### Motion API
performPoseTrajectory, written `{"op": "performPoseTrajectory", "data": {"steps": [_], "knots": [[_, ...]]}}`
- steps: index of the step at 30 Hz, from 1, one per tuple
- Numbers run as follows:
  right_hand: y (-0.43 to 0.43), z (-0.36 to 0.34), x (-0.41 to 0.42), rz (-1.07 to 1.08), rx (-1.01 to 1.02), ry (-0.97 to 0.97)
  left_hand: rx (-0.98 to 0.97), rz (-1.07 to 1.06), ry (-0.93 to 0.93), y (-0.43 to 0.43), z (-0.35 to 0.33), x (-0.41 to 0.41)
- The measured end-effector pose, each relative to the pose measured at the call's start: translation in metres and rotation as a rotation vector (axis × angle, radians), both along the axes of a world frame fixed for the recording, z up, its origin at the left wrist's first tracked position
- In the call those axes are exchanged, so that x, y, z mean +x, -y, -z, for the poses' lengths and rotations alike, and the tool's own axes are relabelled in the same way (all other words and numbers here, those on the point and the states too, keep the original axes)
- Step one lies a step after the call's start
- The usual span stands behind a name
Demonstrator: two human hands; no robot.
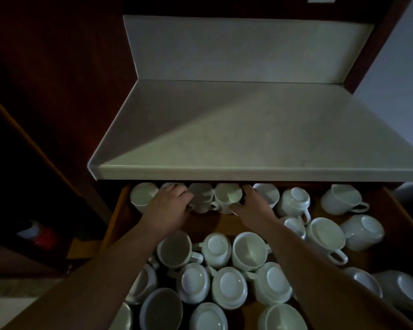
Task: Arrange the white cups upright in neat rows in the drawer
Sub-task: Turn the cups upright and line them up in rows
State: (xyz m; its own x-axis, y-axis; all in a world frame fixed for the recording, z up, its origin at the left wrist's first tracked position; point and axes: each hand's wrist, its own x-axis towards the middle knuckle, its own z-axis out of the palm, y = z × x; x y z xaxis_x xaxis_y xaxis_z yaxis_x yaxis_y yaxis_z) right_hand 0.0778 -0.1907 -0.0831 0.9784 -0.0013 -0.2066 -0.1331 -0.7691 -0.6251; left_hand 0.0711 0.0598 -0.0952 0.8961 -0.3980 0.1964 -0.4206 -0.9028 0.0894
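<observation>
An open wooden drawer [119, 206] holds several white cups. Along its back edge stands a row of upright cups, from the leftmost cup [142, 196] rightwards. My left hand [171, 203] grips a cup [202, 198] in that row, fingers curled round its side. My right hand [253, 202] holds the neighbouring upright cup [227, 195], thumb at its front and fingers behind its rim. Nearer me lie several jumbled cups, some upside down such as the one [218, 250] in the middle, some tipped on their sides such as another [174, 248].
A pale countertop [248, 129] overhangs the drawer's back and hides part of the rear row. Dark wooden panels stand on the left. A red object [44, 236] sits low on the left in shadow. A bare strip of drawer floor [208, 223] shows behind the jumble.
</observation>
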Motion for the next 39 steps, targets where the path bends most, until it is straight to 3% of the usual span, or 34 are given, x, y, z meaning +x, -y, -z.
{"op": "performPoseTrajectory", "data": {"steps": [3,7,10,14,19,33,36,39], "knots": [[0.029,-0.012,-0.001,-0.027,0.021,0.053,-0.092,0.101,-0.003,0.037,-0.006,-0.001],[0.076,-0.017,-0.005,-0.001,-0.169,0.110,-0.110,0.146,-0.018,0.082,-0.001,0.005],[0.091,-0.004,0.000,-0.181,-0.386,0.074,-0.031,0.147,-0.064,0.102,0.002,0.010],[0.094,0.007,0.009,-0.271,-0.475,0.086,0.101,0.064,-0.105,0.117,0.005,0.010],[0.093,0.018,0.017,-0.305,-0.500,0.132,0.223,-0.024,-0.159,0.121,0.005,0.012],[0.080,0.019,0.018,-0.299,-0.443,0.093,0.322,0.102,-0.088,0.125,0.002,0.029],[0.080,0.007,0.009,-0.290,-0.401,0.088,0.267,0.120,-0.105,0.124,0.003,0.029],[0.098,-0.005,-0.002,-0.202,-0.331,0.104,0.074,0.104,-0.083,0.121,0.007,0.026]]}}
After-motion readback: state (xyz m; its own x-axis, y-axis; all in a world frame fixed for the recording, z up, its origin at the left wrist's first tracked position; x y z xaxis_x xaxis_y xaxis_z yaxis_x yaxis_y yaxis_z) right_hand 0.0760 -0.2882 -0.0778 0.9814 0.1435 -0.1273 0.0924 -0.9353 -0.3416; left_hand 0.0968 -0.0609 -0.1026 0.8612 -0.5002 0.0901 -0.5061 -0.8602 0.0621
